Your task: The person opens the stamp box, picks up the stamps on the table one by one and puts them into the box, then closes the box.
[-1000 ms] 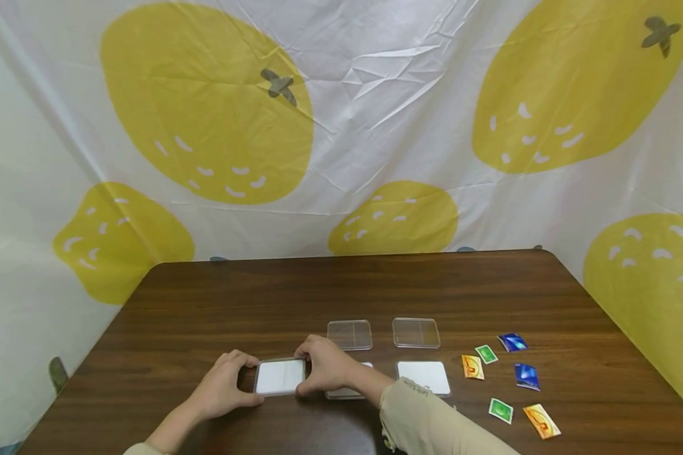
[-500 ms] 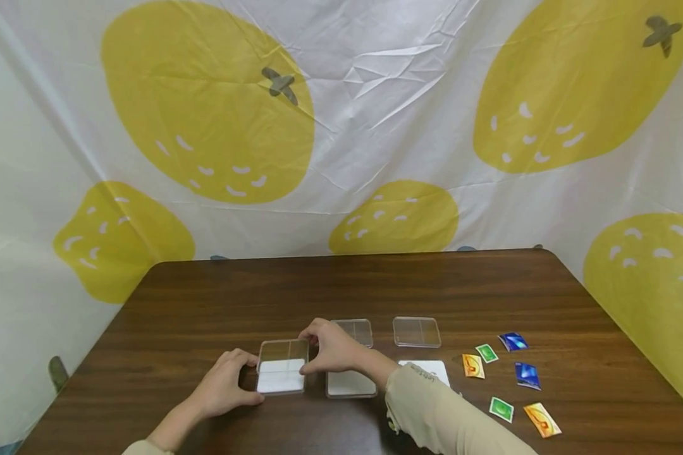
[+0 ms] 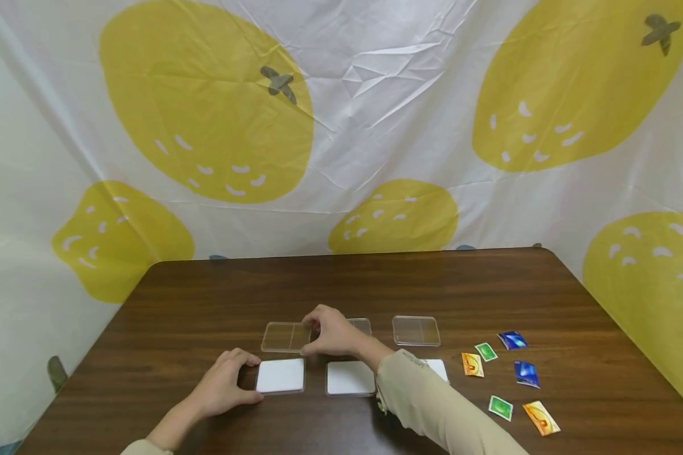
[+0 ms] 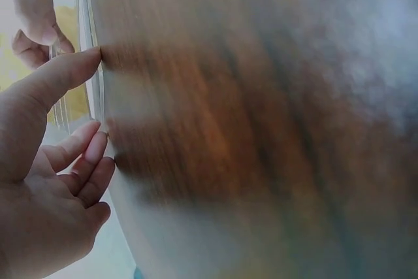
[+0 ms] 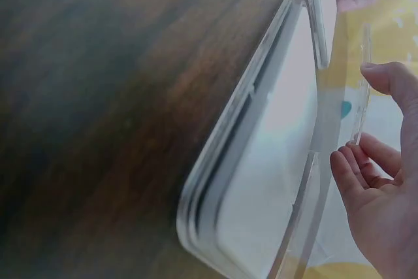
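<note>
My left hand (image 3: 224, 383) braces the leftmost clear plastic case base (image 3: 281, 376), thumb at its near left corner and fingertips at its far left corner. White material fills that base. My right hand (image 3: 333, 335) pinches the right edge of a clear lid (image 3: 277, 337), just beyond the base. In the right wrist view the lid (image 5: 364, 106) appears edge-on between thumb and fingers, off the table. To the right lie a middle white-filled base (image 3: 348, 378) and a third one (image 3: 437, 368), which my right sleeve partly covers.
Two more clear lids lie behind those bases, the right one (image 3: 416, 331) in full view and the middle one (image 3: 361, 326) half hidden by my right hand. Several small blue (image 3: 527, 373), green (image 3: 501, 407) and orange (image 3: 541, 418) pieces lie at the right. A printed curtain (image 3: 364, 126) hangs behind the table.
The lid has been lifted off the leftmost base and carried away from me by my right hand. The white filling is now uncovered. My left hand has stayed at the base.
</note>
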The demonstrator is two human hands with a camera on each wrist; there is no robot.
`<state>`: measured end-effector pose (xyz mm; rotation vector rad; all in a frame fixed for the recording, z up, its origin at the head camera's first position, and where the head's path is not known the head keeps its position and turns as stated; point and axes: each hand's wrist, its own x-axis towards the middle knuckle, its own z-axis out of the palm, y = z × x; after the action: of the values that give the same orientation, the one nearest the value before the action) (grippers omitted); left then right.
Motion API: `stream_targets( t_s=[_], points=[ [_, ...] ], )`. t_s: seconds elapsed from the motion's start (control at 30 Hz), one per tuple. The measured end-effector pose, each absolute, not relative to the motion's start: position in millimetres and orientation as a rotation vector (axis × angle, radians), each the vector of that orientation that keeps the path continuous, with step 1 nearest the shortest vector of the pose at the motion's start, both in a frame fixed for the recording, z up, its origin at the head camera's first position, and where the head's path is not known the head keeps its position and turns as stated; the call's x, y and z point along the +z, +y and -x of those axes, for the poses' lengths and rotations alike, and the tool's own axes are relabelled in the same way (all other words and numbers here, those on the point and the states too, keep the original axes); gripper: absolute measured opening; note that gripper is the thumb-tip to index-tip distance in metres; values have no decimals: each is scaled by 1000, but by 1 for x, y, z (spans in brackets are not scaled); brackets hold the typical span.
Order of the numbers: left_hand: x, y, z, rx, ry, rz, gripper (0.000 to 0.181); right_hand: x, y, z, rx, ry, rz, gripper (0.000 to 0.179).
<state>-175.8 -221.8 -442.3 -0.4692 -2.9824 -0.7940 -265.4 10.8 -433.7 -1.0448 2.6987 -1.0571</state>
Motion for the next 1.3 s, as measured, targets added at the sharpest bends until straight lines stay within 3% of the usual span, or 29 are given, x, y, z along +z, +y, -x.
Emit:
stream_targets(
  t_s=[1.3],
  points=[
    [-441,-223,175,-847,-2986,489,54,-442,3,279,-962,2735,1047,53]
  ],
)
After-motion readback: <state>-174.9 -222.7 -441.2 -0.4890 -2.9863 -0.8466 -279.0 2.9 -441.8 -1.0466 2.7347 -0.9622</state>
